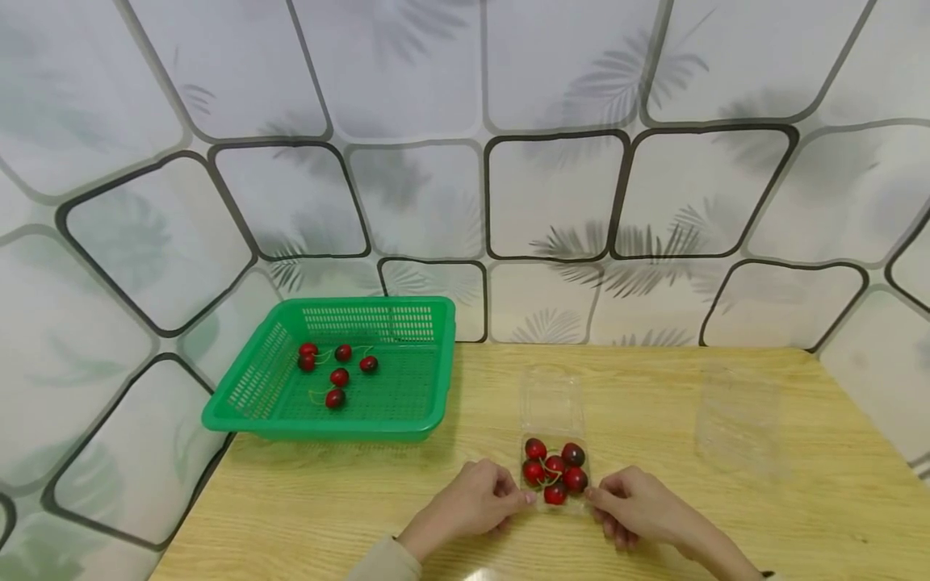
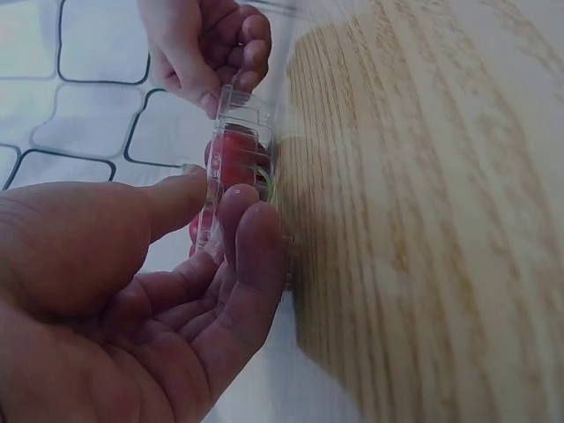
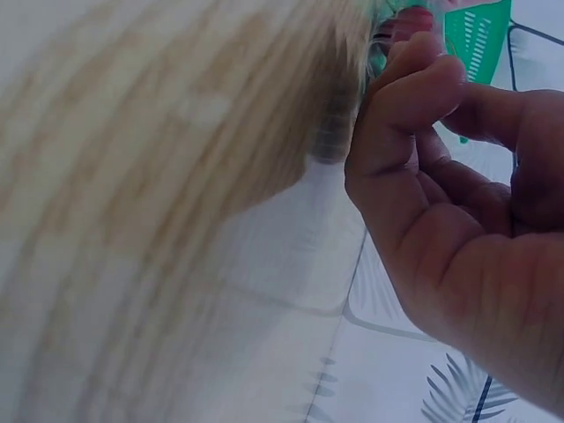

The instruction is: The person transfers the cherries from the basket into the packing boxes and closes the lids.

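An opened clear plastic clamshell box [image 1: 552, 401] lies on the wooden table, its lid folded back toward the wall. Several dark red cherries [image 1: 555, 466] with green stems fill its near half. My left hand [image 1: 479, 499] pinches the near left corner of the box between thumb and fingers; the left wrist view shows the thumb on the rim and fingertips [image 2: 260, 229] against the side. At the near right corner, my right hand [image 1: 639, 507] pinches the rim the same way. In the right wrist view, the right hand [image 3: 441, 176] mostly hides the box.
A green plastic basket [image 1: 330, 428] with several cherries [image 1: 339, 377] in it stands at the back left. Another clear plastic container [image 1: 739, 420] sits on the right of the table [image 1: 654, 387]. A patterned wall covering [image 1: 555, 198] rises behind the table's far edge.
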### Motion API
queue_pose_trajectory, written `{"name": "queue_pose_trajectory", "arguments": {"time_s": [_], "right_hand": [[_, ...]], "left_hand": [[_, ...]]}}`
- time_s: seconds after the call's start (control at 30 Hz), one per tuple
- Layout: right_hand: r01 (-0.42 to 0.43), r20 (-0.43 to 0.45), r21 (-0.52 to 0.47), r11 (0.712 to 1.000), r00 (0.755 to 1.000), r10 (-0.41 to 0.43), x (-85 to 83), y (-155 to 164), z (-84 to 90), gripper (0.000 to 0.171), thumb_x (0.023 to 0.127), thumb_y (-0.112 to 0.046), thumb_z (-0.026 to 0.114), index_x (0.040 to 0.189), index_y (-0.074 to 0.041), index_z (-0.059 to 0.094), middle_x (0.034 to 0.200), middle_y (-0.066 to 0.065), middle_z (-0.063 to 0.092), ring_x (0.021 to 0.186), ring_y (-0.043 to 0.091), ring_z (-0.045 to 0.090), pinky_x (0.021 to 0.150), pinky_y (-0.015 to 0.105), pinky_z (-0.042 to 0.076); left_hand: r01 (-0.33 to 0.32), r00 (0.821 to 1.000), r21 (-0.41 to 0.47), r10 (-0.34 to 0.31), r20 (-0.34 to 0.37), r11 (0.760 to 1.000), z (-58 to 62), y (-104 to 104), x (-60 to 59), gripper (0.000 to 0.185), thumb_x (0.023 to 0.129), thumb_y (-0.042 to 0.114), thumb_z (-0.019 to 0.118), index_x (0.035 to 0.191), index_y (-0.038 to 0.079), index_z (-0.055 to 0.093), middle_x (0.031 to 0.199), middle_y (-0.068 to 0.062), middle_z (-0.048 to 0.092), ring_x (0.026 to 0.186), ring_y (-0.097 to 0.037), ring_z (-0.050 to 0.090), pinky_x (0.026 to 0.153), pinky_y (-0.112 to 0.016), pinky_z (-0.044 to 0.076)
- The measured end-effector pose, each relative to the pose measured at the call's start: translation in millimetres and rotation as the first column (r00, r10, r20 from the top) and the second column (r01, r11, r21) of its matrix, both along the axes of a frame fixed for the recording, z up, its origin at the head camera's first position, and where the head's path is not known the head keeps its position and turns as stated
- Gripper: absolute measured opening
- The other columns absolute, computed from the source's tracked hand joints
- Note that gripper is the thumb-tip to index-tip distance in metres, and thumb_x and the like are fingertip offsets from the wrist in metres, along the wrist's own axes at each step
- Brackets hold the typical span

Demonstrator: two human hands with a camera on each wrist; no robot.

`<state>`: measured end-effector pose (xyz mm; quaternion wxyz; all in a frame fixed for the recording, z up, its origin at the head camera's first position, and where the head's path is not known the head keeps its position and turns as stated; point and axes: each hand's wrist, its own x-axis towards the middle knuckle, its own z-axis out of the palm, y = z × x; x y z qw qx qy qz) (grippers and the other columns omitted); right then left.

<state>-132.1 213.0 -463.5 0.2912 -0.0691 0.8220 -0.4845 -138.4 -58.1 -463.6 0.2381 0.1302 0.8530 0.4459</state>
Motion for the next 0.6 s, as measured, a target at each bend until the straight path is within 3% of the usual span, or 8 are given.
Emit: {"name": "queue_pose_trajectory", "arguments": {"time_s": [0.13, 0.23, 0.37, 0.47, 0.6], "right_hand": [[0.045, -0.057, 0.028, 0.999, 0.997, -0.043, -6.7, 3, 3.9, 0.044, 0.106, -0.038, 0.055, 0.085, -0.002, 0.068, 0.070, 0.003, 0.067, 0.059, 0.012, 0.063, 0.052, 0.025, 0.054], [0.144, -0.104, 0.037, 0.989, 0.985, -0.140, -15.4, 6, 6.2, 0.044, 0.106, -0.038, 0.055, 0.094, 0.002, 0.070, 0.078, 0.006, 0.071, 0.068, 0.016, 0.069, 0.058, 0.029, 0.059], [0.291, -0.161, 0.008, 0.957, 0.945, -0.286, -33.3, 9, 7.8, 0.050, 0.107, -0.035, 0.054, 0.129, 0.010, 0.058, 0.108, 0.022, 0.073, 0.090, 0.024, 0.073, 0.070, 0.032, 0.063], [0.341, -0.182, -0.041, 0.939, 0.922, -0.342, -49.9, 12, 8.5, 0.063, 0.109, -0.035, 0.048, 0.149, 0.012, 0.035, 0.139, 0.034, 0.057, 0.116, 0.039, 0.066, 0.081, 0.034, 0.063], [0.342, -0.177, -0.089, 0.935, 0.919, -0.353, -71.5, 14, 8.2, 0.072, 0.110, -0.040, 0.043, 0.155, 0.013, 0.023, 0.156, 0.036, 0.037, 0.139, 0.048, 0.046, 0.096, 0.039, 0.059]], "left_hand": [[-0.003, 1.000, 0.004, 0.003, -0.002, 1.000, -1.7, 0, -0.7, 0.033, 0.096, 0.035, 0.072, 0.074, 0.012, 0.067, 0.058, -0.001, 0.065, 0.047, -0.011, 0.059, 0.045, -0.020, 0.041], [-0.007, 1.000, -0.006, 0.006, -0.020, 1.000, -2.6, 0, -1.2, 0.033, 0.096, 0.035, 0.072, 0.073, 0.013, 0.066, 0.057, 0.000, 0.065, 0.047, -0.010, 0.058, 0.045, -0.020, 0.041], [-0.009, 0.999, -0.018, 0.008, -0.050, 1.000, -2.6, 1, -1.8, 0.033, 0.095, 0.037, 0.073, 0.072, 0.015, 0.065, 0.056, 0.001, 0.064, 0.046, -0.009, 0.056, 0.046, -0.020, 0.041], [-0.006, 0.999, -0.016, 0.005, -0.054, 1.000, -2.2, 1, -2.1, 0.033, 0.095, 0.037, 0.073, 0.072, 0.015, 0.065, 0.056, 0.001, 0.064, 0.046, -0.008, 0.056, 0.046, -0.020, 0.041], [-0.002, 0.999, -0.015, 0.001, -0.035, 1.000, -2.0, 1, -1.8, 0.032, 0.094, 0.038, 0.075, 0.072, 0.016, 0.064, 0.056, 0.001, 0.063, 0.046, -0.009, 0.056, 0.046, -0.020, 0.042]]}}
